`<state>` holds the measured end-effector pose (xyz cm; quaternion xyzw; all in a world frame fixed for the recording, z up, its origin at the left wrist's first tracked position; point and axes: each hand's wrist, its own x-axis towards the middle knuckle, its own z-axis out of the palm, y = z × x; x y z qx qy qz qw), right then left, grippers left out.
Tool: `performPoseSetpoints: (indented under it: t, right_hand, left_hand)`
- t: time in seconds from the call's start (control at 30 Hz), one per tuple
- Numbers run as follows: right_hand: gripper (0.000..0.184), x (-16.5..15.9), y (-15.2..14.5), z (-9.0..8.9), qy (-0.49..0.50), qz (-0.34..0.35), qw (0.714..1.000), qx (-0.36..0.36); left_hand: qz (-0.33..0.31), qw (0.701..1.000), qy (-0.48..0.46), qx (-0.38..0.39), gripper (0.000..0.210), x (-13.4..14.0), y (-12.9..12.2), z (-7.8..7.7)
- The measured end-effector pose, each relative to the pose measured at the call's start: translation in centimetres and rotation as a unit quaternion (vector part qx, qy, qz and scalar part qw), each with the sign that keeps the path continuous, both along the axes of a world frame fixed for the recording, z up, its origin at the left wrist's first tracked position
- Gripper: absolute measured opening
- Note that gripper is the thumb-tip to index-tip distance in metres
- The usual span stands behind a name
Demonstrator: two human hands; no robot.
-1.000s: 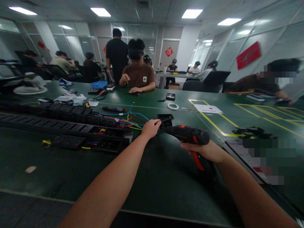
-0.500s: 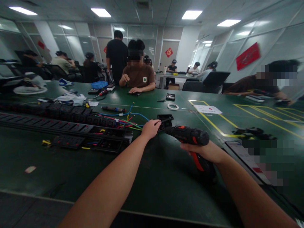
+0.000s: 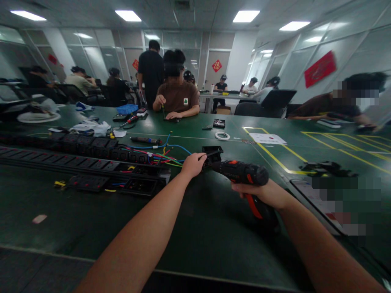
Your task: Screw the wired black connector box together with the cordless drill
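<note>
My right hand (image 3: 259, 194) is closed round the handle of a black and orange cordless drill (image 3: 241, 172). The drill lies level and points left, its front end close to a small black plastic housing (image 3: 215, 151). Gripping that housing from the left is my left hand (image 3: 194, 164); the exact contact between drill and housing is hidden. Loose coloured wires (image 3: 171, 156) run from beside my left hand to a row of black socket modules (image 3: 122, 154). In front of these lies a long black power strip (image 3: 91, 162).
A black socket panel (image 3: 87, 182) lies nearer me at left. Beyond the housing are a white ring (image 3: 222, 136), a dark screwdriver-like tool (image 3: 146, 140) and a paper sheet (image 3: 269, 138). A tablet-like device (image 3: 308, 199) is at right. A co-worker (image 3: 177, 93) sits opposite.
The drill and both hands stay almost in place, with only a very slight shift. The co-worker opposite still holds a small tool upright over the table.
</note>
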<state>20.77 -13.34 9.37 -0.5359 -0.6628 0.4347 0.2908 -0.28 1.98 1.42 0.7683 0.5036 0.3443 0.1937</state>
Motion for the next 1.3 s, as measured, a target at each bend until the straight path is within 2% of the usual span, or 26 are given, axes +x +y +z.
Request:
performPoseSetpoints:
  t: [0.47, 0.77, 1.3]
  right_hand:
    - [0.034, 0.75, 0.34, -0.15, 0.015, -0.007, 1.0, -0.007]
    - [0.034, 0.46, 0.1, 0.15, 0.011, -0.012, 1.0, -0.009]
    - [0.035, 0.18, -0.01, -0.09, -0.024, -0.02, 0.999, -0.015]
  left_hand:
    - [-0.012, 1.0, 0.001, 0.007, 0.039, -0.11, -0.21, 0.49]
    - [0.006, 1.0, -0.01, -0.003, 0.038, -0.01, -0.26, 0.41]
    - [0.004, 1.0, -0.009, -0.007, 0.039, 0.06, -0.4, 0.4]
